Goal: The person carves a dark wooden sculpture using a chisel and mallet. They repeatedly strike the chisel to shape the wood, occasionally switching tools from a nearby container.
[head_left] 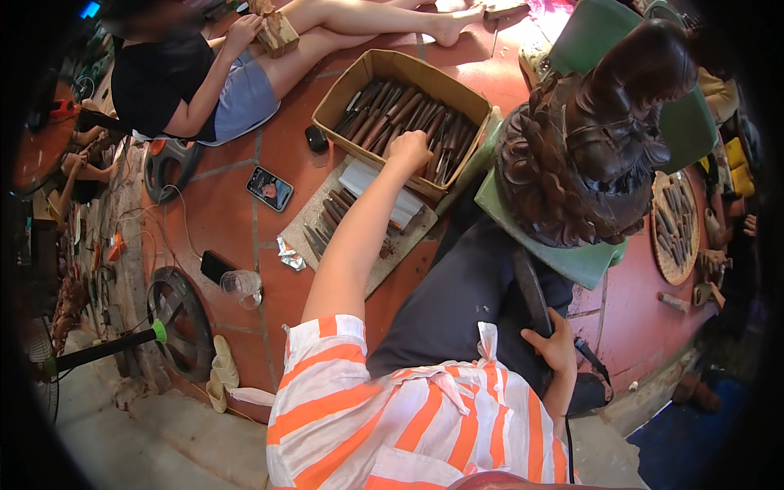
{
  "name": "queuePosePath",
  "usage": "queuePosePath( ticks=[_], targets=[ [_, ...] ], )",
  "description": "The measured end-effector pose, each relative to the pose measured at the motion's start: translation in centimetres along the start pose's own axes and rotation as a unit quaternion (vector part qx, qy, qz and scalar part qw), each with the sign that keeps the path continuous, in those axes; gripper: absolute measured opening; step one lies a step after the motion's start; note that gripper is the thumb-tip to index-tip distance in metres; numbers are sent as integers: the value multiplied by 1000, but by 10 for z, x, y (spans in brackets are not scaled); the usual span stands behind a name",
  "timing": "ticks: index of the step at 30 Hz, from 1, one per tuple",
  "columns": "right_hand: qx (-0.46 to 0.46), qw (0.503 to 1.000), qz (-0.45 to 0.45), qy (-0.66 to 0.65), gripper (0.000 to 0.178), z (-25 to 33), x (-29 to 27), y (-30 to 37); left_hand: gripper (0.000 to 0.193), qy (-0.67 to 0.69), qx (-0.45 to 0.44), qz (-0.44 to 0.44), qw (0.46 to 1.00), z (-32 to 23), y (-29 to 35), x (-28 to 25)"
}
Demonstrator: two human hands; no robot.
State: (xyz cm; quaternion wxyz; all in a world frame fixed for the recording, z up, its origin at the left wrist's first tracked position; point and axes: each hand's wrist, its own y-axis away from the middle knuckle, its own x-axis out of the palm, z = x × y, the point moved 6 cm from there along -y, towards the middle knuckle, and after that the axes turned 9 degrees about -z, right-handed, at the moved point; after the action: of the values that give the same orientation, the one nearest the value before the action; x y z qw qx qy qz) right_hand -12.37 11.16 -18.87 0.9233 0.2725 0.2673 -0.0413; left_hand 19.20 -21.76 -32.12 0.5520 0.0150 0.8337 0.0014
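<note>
My left hand [410, 153] reaches over the near side of a cardboard box [353, 140] packed with wood-handled carving tools [390, 114]. Its fingers are curled closed among the handles; what they hold, if anything, is hidden. Low beside my right thigh, my right hand [559, 346] is closed around the lower end of a long, dark, flat bar [532, 292]. Ahead and to the right stands a dark brown carved wooden sculpture [563, 163], resting on a green plastic chair [600, 260]. More carving tools [333, 214] lie on a speckled board [392, 260] under my left forearm.
A phone [269, 189], a black mouse-like object [315, 139], crumpled foil [291, 254] and a clear cup [242, 288] lie on red tiles at left. Another person [171, 73] sits beyond, holding a wooden block [278, 34]. A round basket of tools [674, 224] stands at right.
</note>
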Motion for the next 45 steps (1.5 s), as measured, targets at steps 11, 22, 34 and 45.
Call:
queuePosePath(
  ticks=[11,22,34,45],
  targets=[
    [39,999,29,-6,30,-5,1,-10,35,49,16,153,987,-38,4,19],
    [17,1000,22,2,31,1,0,-9,18,489,-135,323,799,-25,36,-33],
    [-119,992,-39,34,42,6,-5,16,23,614,-14,192,765,-115,127,-183],
    [-123,959,-145,-208,42,-29,-46,62,57,714,126,122,678,-185,181,-216]
  ],
)
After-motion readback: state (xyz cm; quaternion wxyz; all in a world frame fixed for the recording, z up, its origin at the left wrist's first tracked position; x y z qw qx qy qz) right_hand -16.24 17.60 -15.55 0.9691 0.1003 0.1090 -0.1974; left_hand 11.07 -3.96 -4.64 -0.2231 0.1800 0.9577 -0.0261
